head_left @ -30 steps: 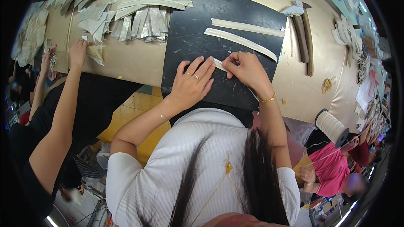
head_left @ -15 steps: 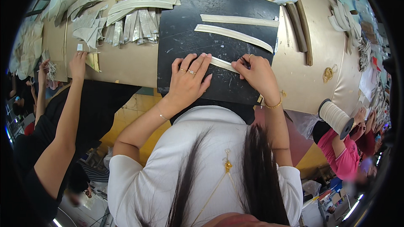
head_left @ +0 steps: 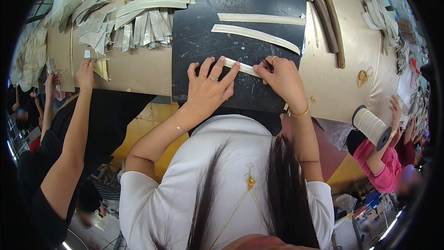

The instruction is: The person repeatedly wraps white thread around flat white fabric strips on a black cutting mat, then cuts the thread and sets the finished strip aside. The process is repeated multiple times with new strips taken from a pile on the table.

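A narrow off-white strip (head_left: 245, 67) of fabric or leather lies on a black board (head_left: 199, 28) in front of me. My left hand (head_left: 207, 83) rests over its left end, fingers spread, the index and middle fingertips touching it. At the strip's right end, my right hand (head_left: 283, 81) pinches the edge between thumb and bent fingers. Two similar strips lie farther up the board, a straight one (head_left: 261, 18) and a slightly curved one (head_left: 254, 38). The underside of the held strip is hidden.
Bundles of pale strips (head_left: 150, 7) are heaped left of the board. Right of it lie a hammer (head_left: 336, 37) and another wooden-handled tool (head_left: 326, 28). A white spool (head_left: 371, 124) stands at the table's right edge. At left, another person's hand (head_left: 85, 73) touches the table.
My left fingers have spread apart and shifted slightly along the strip, uncovering more of its left end. My right hand keeps its pinch, nearly unmoved. At right, another person's hand has risen.
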### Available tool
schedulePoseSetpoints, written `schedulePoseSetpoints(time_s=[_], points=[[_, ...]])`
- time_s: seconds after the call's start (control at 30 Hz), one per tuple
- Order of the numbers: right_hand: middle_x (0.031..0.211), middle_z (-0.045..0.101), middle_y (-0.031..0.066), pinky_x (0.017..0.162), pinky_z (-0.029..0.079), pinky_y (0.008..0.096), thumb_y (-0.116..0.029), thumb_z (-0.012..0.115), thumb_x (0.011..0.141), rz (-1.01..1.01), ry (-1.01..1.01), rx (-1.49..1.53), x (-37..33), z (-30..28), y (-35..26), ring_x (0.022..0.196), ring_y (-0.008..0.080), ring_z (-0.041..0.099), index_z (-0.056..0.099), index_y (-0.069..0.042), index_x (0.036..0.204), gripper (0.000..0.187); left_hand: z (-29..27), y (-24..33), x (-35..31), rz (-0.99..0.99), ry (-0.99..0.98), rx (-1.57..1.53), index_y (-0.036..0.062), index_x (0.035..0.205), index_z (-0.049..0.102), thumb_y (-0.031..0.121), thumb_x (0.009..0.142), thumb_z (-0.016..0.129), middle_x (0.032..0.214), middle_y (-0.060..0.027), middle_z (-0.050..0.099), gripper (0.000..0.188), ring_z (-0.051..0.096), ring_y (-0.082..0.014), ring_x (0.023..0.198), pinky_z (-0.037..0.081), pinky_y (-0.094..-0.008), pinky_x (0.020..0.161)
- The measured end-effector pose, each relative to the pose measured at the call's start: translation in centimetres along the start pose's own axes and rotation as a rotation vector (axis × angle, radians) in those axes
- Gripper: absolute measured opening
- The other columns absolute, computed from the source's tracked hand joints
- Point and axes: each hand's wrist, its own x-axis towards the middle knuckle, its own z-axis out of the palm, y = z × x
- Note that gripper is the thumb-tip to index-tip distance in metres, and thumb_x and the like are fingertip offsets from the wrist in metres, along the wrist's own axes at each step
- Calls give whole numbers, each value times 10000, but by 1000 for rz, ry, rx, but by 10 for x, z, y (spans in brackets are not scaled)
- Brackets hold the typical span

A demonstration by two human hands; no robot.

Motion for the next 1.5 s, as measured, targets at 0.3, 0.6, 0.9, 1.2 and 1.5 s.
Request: schedulePoseSetpoints(time_s=[0.3, 0.6, 0.9, 1.2, 1.5], points=[[629, 677, 150, 624, 537, 374, -264, 735, 880, -26, 30, -32, 1, 3, 3, 611, 278, 706, 701, 15, 774, 300, -2, 11, 3, -22, -71, 33, 387, 1387, 604, 400, 823, 753, 1381, -137, 503, 583, 433, -345, 1254, 287, -549, 1021], [735, 703, 181, 666, 555, 429, -284, 736, 863, -67, 101, -193, -1, 9, 2, 721, 377, 703, 707, -14, 824, 275, 2, 41, 6, -34, 76, -30, 192, 1405, 591, 232, 805, 754, 1426, -115, 508, 623, 404, -338, 1370, 269, -553, 1100], [674, 669, 161, 594, 498, 359, -280, 759, 874, -69, 63, -28, -18, -16, 31, 603, 263, 671, 698, 21, 833, 311, 9, 39, 9, 39, -23, -94, 63, 1387, 577, 216, 832, 723, 1355, -82, 580, 595, 499, -229, 1316, 318, -495, 1098], [660, 621, 171, 591, 465, 369, -288, 786, 853, 124, 101, 77, -45, -39, 50, 564, 253, 563, 679, 34, 803, 343, 8, 40, 11, 40, -47, -65, 99, 1390, 579, 243, 856, 717, 1336, -67, 568, 570, 474, -227, 1314, 307, -512, 1082], [630, 628, 93, 545, 433, 308, -272, 791, 857, 70, 177, 51, -43, -27, 62, 537, 141, 520, 686, 26, 795, 322, 13, 42, 9, 57, -69, 15, 207, 1395, 590, 339, 843, 727, 1317, -94, 545, 584, 428, -268, 1315, 312, -581, 1032]])
